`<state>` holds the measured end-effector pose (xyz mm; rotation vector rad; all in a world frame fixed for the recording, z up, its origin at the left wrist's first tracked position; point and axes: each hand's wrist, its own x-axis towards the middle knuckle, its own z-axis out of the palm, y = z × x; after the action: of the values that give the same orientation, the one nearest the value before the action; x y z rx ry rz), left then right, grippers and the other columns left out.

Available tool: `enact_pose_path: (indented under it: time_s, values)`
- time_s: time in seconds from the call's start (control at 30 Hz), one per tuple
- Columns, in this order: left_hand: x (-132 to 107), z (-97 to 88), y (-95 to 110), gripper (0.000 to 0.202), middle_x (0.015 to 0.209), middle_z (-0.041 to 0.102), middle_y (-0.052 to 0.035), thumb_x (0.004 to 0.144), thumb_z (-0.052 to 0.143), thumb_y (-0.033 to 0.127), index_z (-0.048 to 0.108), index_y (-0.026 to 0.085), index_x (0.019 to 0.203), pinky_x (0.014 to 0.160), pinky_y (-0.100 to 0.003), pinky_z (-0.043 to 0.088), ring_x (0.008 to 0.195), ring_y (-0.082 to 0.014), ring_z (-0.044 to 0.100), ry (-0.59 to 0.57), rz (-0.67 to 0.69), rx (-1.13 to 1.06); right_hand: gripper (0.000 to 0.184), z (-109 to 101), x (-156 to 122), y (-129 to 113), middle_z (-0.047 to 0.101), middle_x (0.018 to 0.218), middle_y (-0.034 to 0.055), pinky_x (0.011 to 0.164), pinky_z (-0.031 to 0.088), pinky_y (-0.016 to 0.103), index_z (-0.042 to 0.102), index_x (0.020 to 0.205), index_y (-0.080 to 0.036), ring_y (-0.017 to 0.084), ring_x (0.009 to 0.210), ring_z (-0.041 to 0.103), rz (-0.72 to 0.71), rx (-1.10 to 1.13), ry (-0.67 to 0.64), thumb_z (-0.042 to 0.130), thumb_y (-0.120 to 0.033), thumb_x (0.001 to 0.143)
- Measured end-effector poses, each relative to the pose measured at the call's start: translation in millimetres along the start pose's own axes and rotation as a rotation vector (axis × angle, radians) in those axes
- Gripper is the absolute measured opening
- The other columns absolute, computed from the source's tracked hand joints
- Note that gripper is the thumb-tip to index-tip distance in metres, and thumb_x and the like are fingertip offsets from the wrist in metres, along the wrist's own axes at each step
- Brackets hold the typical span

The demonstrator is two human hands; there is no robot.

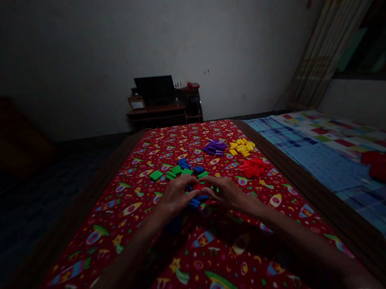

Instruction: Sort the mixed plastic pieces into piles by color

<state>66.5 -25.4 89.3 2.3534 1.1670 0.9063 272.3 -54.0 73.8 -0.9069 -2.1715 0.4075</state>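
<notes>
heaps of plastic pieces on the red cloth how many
3: the purple heap farthest, the yellow heap to its right, the red heap nearest. Green pieces and blue pieces lie scattered; some may be hidden.

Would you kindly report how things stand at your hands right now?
Left hand, right hand: fingers close together above blue pieces and red pieces. Green pieces just beyond.
</notes>
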Motion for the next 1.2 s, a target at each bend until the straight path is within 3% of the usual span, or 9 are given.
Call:
enact_pose_path:
  time_s: [0.17,0.3,0.4,0.53,0.77,0.9,1.07,1.13,1.2]
  values:
    - [-2.2,8.6,3.5,0.03,0.102,0.071,-0.0063,0.084,0.059,0.039,0.065,0.021,0.107,0.076,-0.031,0.056,0.09,-0.0203,0.068,-0.005,0.04,-0.055,0.02,-37.9,4.5,30.2,0.075,0.087,0.0056,0.065,0.049,0.023,0.073,0.096,-0.018,0.015,0.071,0.068,0.154,-0.063,0.175,0.056,-0.027,0.089]
    - [-1.3,-1.3,-2.5,0.023,0.1,0.071,-0.0061,0.088,0.052,0.036,0.066,0.021,0.099,0.082,-0.032,0.054,0.091,-0.0201,0.068,-0.019,0.075,0.018,0.018,-93.2,-5.4,82.5,0.076,0.085,0.0076,0.07,0.051,0.027,0.076,0.084,-0.017,0.019,0.076,0.069,0.378,-0.167,0.365,0.063,-0.029,0.08]
    - [0.5,-4.4,-8.0,0.024,0.101,0.072,-0.0061,0.089,0.05,0.037,0.068,0.022,0.096,0.086,-0.033,0.052,0.093,-0.0204,0.067,-0.024,0.07,0.06,0.022,-123.6,-31.4,116.7,0.076,0.082,0.0077,0.066,0.051,0.029,0.077,0.083,-0.016,0.021,0.074,0.069,0.528,-0.186,0.316,0.063,-0.032,0.077]
    - [6.1,-12.4,-24.2,0.029,0.102,0.072,-0.0064,0.088,0.048,0.04,0.069,0.021,0.094,0.088,-0.034,0.051,0.095,-0.0216,0.066,0.001,-0.025,0.115,0.025,-135.8,-74.0,138.9,0.076,0.082,0.0088,0.064,0.05,0.029,0.078,0.085,-0.015,0.022,0.073,0.069,0.624,-0.261,0.185,0.061,-0.031,0.077]
    - [1.0,-19.6,-50.8,0.033,0.103,0.072,-0.0085,0.09,0.045,0.041,0.069,0.019,0.098,0.09,-0.037,0.052,0.098,-0.0234,0.066,0.039,-0.075,0.173,0.033,-128.9,-97.1,131.4,0.075,0.091,0.0112,0.069,0.051,0.029,0.074,0.1,-0.013,0.023,0.08,0.069,0.606,-0.416,0.192,0.053,-0.031,0.082]
    - [-33.6,2.7,-36.6,0.042,0.136,0.057,-0.0105,0.093,0.045,0.041,0.056,0.022,0.129,0.107,-0.048,0.04,0.128,-0.0274,0.049,-0.037,0.119,0.299,0.029,-117.1,-75.5,106.6,0.075,0.092,0.0111,0.075,0.052,0.032,0.075,0.091,-0.015,0.024,0.082,0.069,0.577,-0.428,0.322,0.051,-0.031,0.083]
    - [-66.0,31.2,-23.6,0.047,0.154,0.036,0.0003,0.095,0.046,0.036,0.042,0.035,0.142,0.119,-0.058,0.009,0.145,-0.0279,0.023,-0.239,0.381,0.515,0.035,-48.2,-42.8,74.4,0.074,0.089,0.0091,0.074,0.055,0.034,0.073,0.094,-0.017,0.022,0.08,0.069,0.403,-0.098,0.175,0.047,-0.04,0.091]
    - [-64.3,32.4,-31.1,0.046,0.154,0.035,0.0012,0.096,0.044,0.032,0.042,0.036,0.142,0.12,-0.056,0.006,0.145,-0.0265,0.022,-0.22,0.379,0.557,0.038,-11.3,-30.9,73.2,0.069,0.113,0.0126,0.091,0.051,0.042,0.068,0.114,-0.019,0.026,0.106,0.064,0.323,-0.065,0.133,0.048,-0.043,0.092]
    - [-56.6,28.0,-45.4,0.047,0.154,0.035,-0.0008,0.096,0.044,0.033,0.04,0.035,0.144,0.119,-0.056,0.004,0.146,-0.0265,0.022,-0.179,0.342,0.572,0.049,21.0,-16.7,78.1,0.054,0.137,0.0154,0.106,0.04,0.051,0.055,0.133,-0.021,0.029,0.131,0.046,0.3,-0.072,0.125,0.045,-0.047,0.093]
